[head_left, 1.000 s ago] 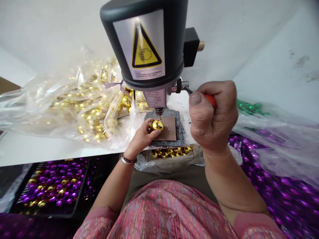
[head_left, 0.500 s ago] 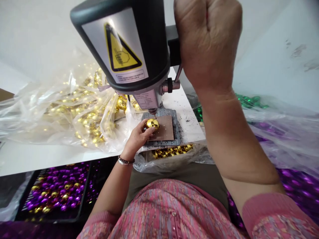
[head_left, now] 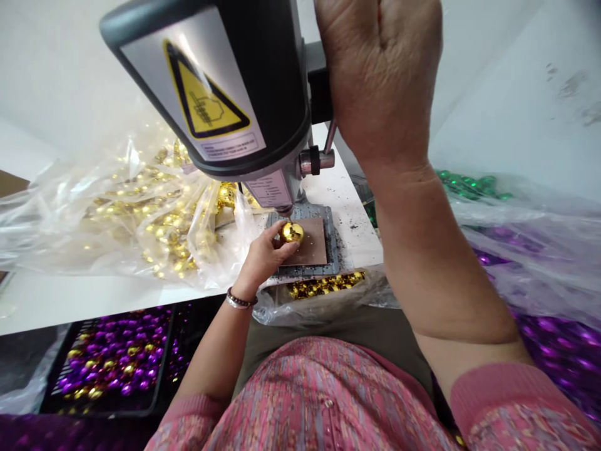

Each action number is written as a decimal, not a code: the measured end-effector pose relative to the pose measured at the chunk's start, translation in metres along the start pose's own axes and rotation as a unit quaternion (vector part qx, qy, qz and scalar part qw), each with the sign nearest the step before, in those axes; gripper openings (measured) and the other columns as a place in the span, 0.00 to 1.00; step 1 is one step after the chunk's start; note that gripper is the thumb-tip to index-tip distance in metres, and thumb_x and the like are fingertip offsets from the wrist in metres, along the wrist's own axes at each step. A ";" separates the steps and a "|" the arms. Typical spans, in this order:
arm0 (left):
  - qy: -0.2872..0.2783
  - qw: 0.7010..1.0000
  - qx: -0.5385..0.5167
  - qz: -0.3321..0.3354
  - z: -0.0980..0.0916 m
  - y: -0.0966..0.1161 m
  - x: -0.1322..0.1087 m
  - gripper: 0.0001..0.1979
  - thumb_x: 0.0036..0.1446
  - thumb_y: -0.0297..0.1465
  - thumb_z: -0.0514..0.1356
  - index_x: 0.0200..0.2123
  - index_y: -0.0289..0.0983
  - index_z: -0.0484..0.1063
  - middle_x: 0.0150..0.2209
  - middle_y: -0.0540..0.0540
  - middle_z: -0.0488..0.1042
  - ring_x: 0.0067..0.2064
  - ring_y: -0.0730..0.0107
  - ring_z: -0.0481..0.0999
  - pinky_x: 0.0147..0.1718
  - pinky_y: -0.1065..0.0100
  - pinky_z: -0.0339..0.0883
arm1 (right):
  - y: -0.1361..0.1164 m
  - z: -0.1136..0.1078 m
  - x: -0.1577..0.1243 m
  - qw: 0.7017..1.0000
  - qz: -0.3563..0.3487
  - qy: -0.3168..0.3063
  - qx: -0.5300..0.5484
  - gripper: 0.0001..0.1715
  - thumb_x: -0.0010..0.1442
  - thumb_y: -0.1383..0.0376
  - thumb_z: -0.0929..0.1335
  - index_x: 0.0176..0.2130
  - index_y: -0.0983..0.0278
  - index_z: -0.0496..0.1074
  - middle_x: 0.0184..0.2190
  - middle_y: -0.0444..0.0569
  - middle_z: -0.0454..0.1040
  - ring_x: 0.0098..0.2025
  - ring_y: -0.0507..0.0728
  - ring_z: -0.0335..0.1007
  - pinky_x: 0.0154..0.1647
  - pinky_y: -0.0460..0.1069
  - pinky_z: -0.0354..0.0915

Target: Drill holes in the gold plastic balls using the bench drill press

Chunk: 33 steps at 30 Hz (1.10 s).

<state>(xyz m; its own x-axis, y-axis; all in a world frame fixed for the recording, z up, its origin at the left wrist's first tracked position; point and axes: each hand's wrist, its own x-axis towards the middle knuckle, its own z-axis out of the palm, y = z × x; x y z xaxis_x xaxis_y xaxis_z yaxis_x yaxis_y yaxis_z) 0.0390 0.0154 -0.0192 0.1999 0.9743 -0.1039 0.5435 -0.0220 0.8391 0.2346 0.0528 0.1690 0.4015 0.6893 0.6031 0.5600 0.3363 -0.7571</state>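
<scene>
Between the thumb and fingers of my left hand (head_left: 266, 255) is a shiny gold ball (head_left: 292, 233) with mirror-like facets. It rests on a brown board (head_left: 313, 241) under the drill press (head_left: 277, 125). The thin drill bit (head_left: 290, 218) points down at the ball's top; whether it touches cannot be made out. My right hand (head_left: 385, 69) is a closed fist on the feed lever (head_left: 330, 136) at the machine's right side. The fist hides most of the lever, and the frame's top edge cuts it off.
Clear plastic bags of gold balls (head_left: 159, 213) cover the table's left. Dark shavings surround the grey drill base (head_left: 334, 241). Below the table edge are a bag of gold pieces (head_left: 326, 285) and a black crate (head_left: 159, 391) of purple and gold balls. Purple (head_left: 558, 351) and green balls (head_left: 469, 185) lie right.
The gold ball has turned in my left fingers and shifted slightly right, showing a different face. My right fist stays on the lever. The machine's upper part appears further left as the view shifts.
</scene>
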 end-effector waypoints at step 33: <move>-0.004 0.997 -0.022 0.076 0.009 0.005 0.003 0.23 0.50 0.31 0.69 0.51 0.36 0.77 0.44 0.43 0.80 0.47 0.59 0.77 0.52 0.60 0.68 | 0.094 -0.003 -0.131 0.924 -0.372 0.093 -0.003 0.17 0.58 0.69 0.62 0.48 0.58 0.64 0.30 0.43 0.65 0.32 0.53 0.64 0.40 0.53 0.73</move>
<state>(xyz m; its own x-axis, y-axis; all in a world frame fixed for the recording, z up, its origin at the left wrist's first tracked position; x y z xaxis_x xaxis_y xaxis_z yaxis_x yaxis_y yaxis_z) 0.0492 0.0166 -0.0203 0.2837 0.9586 0.0227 0.4701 -0.1596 0.8681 0.2369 -0.0080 0.0198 0.0216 0.1465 0.9890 0.7345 0.6687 -0.1151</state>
